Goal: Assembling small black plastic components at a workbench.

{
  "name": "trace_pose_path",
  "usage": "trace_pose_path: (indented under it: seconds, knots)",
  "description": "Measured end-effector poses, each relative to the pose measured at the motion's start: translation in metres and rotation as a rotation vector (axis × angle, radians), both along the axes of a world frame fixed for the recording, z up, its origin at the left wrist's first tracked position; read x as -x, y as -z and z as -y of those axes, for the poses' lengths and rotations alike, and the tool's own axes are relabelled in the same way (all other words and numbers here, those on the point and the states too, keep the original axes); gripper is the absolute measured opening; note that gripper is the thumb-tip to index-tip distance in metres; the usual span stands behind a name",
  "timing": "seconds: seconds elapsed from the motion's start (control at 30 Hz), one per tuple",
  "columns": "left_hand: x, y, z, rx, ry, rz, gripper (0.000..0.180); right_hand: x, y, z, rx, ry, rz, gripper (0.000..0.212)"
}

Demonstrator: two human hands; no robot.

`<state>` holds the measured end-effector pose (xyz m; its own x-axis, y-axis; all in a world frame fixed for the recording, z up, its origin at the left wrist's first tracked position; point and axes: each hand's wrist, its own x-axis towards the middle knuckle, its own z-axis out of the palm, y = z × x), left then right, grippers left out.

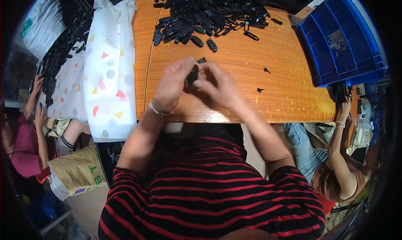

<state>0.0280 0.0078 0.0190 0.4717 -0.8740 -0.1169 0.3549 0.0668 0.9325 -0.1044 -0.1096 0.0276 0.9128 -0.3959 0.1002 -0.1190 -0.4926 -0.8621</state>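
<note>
Both of my hands meet over the near part of the wooden table. My left hand [172,83] is closed round a small dark plastic piece [192,75], its thumb along the top. The fingers of my right hand [220,87] bend in against the same piece from the right and are closed on it. Just beyond the fingertips shows a small black part [202,60]; whether it is held or lies on the table I cannot tell. Farther back spreads a big pile of black plastic casings [201,16], long and rounded, with a loose casing [212,45] at its near edge.
Two tiny black bits, one [267,70] behind the other [260,90], lie right of my hands on the table [289,93]. A blue divided bin [307,51] stands at the right. Patterned white sheeting [109,72] covers the left side. People work at both sides.
</note>
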Motion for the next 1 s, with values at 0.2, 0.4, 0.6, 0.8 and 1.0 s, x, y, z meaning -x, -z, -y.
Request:
trace_pose_path:
  seconds: [0.2,0.4,0.6,0.8,1.0]
  knots:
    - [-0.023,0.008,0.009,-0.048,-0.038,-0.078,0.027,0.011,0.009,0.130,0.206,0.403,0.007,0.035]
    - [-0.020,0.017,0.037,-0.240,-0.167,1.261,0.032,-0.021,0.012,0.172,0.605,0.654,-0.338,0.043]
    - [-0.011,0.016,0.040,-0.382,-0.130,1.428,0.025,-0.031,0.005,0.161,0.638,0.580,-0.443,0.043]
    - [-0.011,0.028,0.042,-0.214,-0.189,0.671,0.021,-0.013,0.012,0.155,0.697,0.534,-0.328,0.030]
    - [-0.001,0.037,0.050,-0.215,-0.318,0.535,0.031,-0.008,-0.005,0.062,0.102,0.368,0.054,0.029]
